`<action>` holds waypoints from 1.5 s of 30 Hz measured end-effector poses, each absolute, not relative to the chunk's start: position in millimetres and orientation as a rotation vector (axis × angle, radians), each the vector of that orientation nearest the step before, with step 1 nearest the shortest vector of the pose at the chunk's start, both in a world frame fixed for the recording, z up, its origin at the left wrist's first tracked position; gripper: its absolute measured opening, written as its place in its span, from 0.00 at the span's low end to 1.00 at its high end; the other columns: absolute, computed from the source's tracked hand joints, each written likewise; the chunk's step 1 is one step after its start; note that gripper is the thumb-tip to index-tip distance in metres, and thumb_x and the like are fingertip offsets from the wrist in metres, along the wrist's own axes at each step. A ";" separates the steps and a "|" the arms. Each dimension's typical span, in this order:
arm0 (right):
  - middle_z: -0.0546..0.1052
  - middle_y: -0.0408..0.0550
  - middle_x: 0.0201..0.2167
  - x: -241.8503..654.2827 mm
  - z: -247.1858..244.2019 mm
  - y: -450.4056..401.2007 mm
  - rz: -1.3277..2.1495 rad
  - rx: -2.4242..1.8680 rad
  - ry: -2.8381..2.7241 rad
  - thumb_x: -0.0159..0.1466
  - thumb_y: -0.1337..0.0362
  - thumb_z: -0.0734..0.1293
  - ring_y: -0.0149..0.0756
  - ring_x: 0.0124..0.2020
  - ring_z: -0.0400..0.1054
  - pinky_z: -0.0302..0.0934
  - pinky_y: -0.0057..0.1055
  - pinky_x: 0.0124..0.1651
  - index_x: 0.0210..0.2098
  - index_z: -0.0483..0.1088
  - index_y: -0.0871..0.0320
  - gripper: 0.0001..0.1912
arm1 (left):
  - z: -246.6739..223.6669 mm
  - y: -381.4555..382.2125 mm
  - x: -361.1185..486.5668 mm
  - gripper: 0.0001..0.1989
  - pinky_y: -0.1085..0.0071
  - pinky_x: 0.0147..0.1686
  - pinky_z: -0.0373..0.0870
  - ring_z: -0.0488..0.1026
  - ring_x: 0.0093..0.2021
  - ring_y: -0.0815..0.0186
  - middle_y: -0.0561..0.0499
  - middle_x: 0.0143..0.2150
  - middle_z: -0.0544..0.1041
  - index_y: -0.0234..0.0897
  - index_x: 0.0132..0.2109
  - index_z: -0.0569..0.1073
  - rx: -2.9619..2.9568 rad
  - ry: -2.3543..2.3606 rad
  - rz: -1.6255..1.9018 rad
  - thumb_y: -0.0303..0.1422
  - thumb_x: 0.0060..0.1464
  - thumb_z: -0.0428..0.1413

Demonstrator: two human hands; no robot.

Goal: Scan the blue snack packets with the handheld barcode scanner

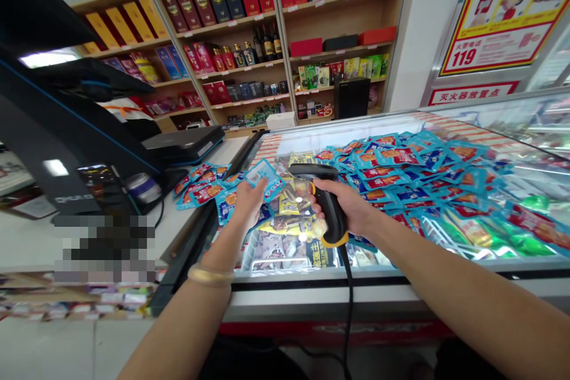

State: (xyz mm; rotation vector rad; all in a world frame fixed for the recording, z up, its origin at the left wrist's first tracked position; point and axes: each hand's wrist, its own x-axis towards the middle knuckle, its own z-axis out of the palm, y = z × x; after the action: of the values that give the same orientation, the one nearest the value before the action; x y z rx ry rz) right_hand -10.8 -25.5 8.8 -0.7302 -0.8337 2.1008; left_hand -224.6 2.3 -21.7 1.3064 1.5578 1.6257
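Note:
My right hand [345,205] is wrapped round the handle of a black and yellow barcode scanner [332,208], whose head points left. Its cable runs down over the front of the freezer. In my left hand [249,199] is a light blue snack packet [263,176], its barcode side facing up towards the scanner. More blue and red packets [207,190] lie under and beside my left hand, at the freezer's left edge and on the counter. To the right of the scanner, a big heap of similar packets [392,160] covers the glass lid.
Below me is a chest freezer [383,297] with a glass top and bagged goods inside. A dark checkout machine [89,148] stands on the white counter [178,240] at left. Shelves [231,21] of boxes and bottles line the back wall.

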 end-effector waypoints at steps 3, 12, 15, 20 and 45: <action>0.67 0.42 0.21 -10.6 8.0 -27.3 2.114 -0.748 -0.848 0.65 0.63 0.63 0.24 0.18 0.61 0.59 0.21 0.20 0.29 0.69 0.63 0.11 | -23.2 0.4 -220.0 0.15 0.68 0.31 0.72 0.74 0.29 0.63 0.51 0.26 0.76 0.34 0.36 0.75 1.345 1.460 1.562 0.41 0.44 0.59; 0.68 0.42 0.22 -13.1 3.6 -29.4 2.157 -0.734 -0.929 0.64 0.64 0.64 0.24 0.18 0.62 0.60 0.21 0.19 0.29 0.69 0.62 0.10 | -22.5 -5.7 -215.9 0.11 0.67 0.36 0.71 0.72 0.32 0.64 0.52 0.31 0.77 0.35 0.36 0.74 1.687 1.525 1.399 0.35 0.46 0.51; 0.68 0.42 0.23 -14.3 1.5 -29.3 2.155 -0.719 -0.967 0.64 0.63 0.64 0.25 0.19 0.62 0.60 0.21 0.20 0.29 0.70 0.63 0.10 | -23.2 -4.9 -215.6 0.11 0.65 0.42 0.70 0.74 0.37 0.62 0.51 0.32 0.77 0.36 0.35 0.73 1.809 1.531 1.379 0.36 0.47 0.51; 0.68 0.43 0.23 -14.2 -0.3 -29.1 2.149 -0.714 -0.983 0.64 0.63 0.65 0.25 0.19 0.61 0.60 0.21 0.20 0.30 0.71 0.63 0.10 | -24.0 -3.4 -216.1 0.10 0.62 0.45 0.69 0.74 0.39 0.60 0.51 0.32 0.77 0.36 0.34 0.72 1.866 1.539 1.351 0.37 0.46 0.51; 0.68 0.42 0.22 -5.8 11.1 -27.0 2.114 -0.647 -0.926 0.61 0.60 0.68 0.25 0.20 0.60 0.59 0.21 0.20 0.27 0.68 0.61 0.11 | -21.1 -0.3 -214.3 0.25 0.61 0.45 0.71 0.75 0.41 0.57 0.46 0.41 0.78 0.35 0.52 0.71 1.670 1.409 1.310 0.48 0.56 0.49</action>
State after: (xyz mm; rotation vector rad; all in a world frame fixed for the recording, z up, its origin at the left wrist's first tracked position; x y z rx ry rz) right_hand -5.8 -27.0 11.1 -0.6467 -0.9257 2.1144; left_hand -214.3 -0.3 -21.1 1.6705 1.4091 1.3101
